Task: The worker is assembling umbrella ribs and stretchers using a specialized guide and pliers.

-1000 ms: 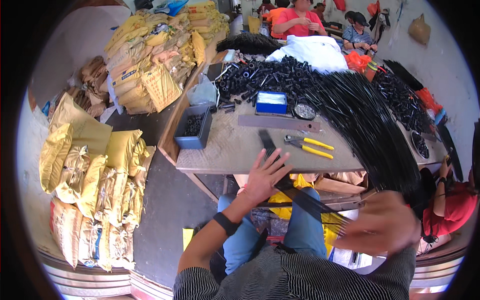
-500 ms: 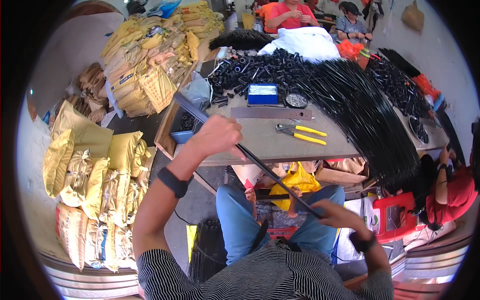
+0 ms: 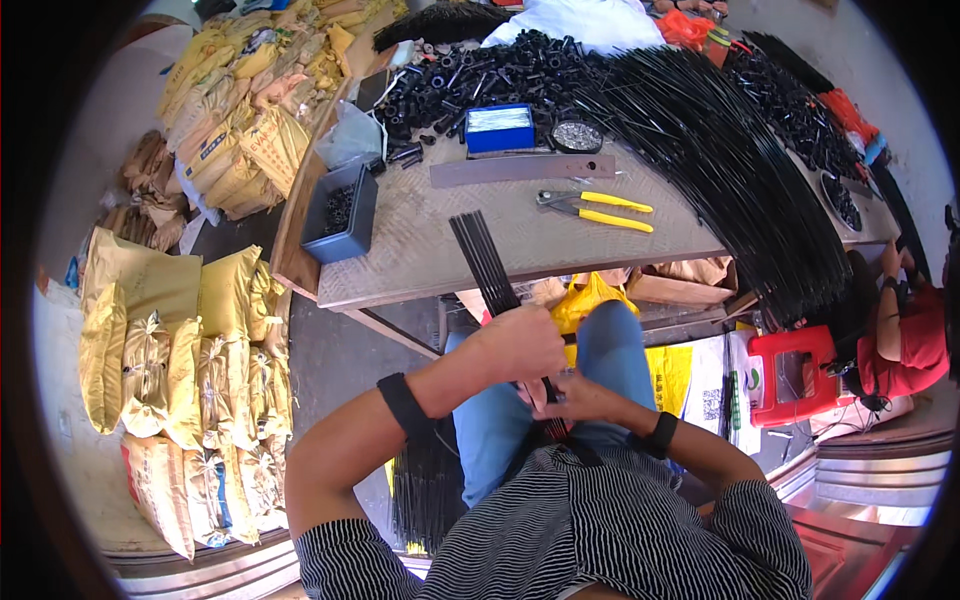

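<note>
A slanted black rod bundle [image 3: 483,255]

At the centre of the frame, the bundle runs from upper left to lower right; its upper part overlaps the worktable [image 3: 400,215] in view, contact uncertain. The left hand [image 3: 525,345] is closed in a fist about the bundle. The right hand [image 3: 585,398] curls near the lower end, partly hidden; whether it grips cannot be told. Good handling probably calls for a firm left hold, rods parallel and ends level, the right fingers guiding without bending them. Yellow-handled pliers [image 3: 600,212] lie to the bundle's upper right.
</note>
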A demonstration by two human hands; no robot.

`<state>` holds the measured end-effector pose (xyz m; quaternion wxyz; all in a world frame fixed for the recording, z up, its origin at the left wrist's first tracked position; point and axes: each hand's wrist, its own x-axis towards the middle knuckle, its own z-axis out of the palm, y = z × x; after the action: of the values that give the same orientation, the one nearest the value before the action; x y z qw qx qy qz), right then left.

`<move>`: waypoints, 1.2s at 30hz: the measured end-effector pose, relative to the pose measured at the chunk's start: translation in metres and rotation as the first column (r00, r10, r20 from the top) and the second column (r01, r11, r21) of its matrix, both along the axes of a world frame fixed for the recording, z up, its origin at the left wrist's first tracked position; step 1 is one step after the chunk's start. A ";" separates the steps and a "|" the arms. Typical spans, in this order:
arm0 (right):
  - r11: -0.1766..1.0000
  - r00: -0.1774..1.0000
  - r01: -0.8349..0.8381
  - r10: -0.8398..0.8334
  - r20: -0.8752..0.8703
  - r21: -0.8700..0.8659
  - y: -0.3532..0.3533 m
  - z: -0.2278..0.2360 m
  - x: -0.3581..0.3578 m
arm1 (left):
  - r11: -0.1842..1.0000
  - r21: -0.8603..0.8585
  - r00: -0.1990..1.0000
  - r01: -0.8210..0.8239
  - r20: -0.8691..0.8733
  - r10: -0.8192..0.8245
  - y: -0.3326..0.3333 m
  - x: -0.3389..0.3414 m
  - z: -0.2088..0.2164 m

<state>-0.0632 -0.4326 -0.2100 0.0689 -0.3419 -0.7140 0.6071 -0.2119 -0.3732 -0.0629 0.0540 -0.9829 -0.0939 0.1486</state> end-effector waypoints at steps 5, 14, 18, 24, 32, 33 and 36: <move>0.913 0.857 0.293 -0.118 -0.502 0.284 0.001 0.002 -0.012 | 0.989 0.083 0.993 0.121 -0.018 -0.120 -0.017 0.002 -0.002; 0.990 0.906 0.140 -0.131 -0.403 -0.008 0.002 0.028 -0.004 | 0.522 -0.850 -0.228 -0.069 0.523 0.821 -0.061 -0.024 -0.042; 0.970 0.964 -0.048 0.108 -0.244 0.239 0.007 0.019 0.012 | 0.305 -0.774 -0.210 0.554 0.225 0.952 -0.065 0.010 -0.046; 0.935 0.901 0.180 -0.033 -0.432 0.306 0.092 0.159 0.018 | 0.241 -0.720 -0.098 0.651 0.235 0.967 -0.066 0.010 -0.045; 0.951 0.662 -0.246 0.306 -0.684 0.187 0.088 0.204 0.001 | 0.177 -0.845 -0.221 0.505 0.072 0.973 -0.048 0.012 -0.051; 0.995 0.864 0.059 -0.094 -0.495 -0.084 0.085 0.199 0.008 | 0.021 -0.799 -0.145 0.601 -0.083 0.986 -0.046 0.005 -0.062; 0.650 0.903 0.421 -0.235 -0.359 0.632 0.086 0.141 0.019 | -0.052 -0.791 -0.101 0.609 -0.142 0.985 -0.037 0.004 -0.068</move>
<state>-0.0440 -0.3466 -0.0685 0.3895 -0.3369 -0.8002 0.3072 -0.2075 -0.4101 -0.1310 -0.7133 -0.3407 -0.3329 -0.5141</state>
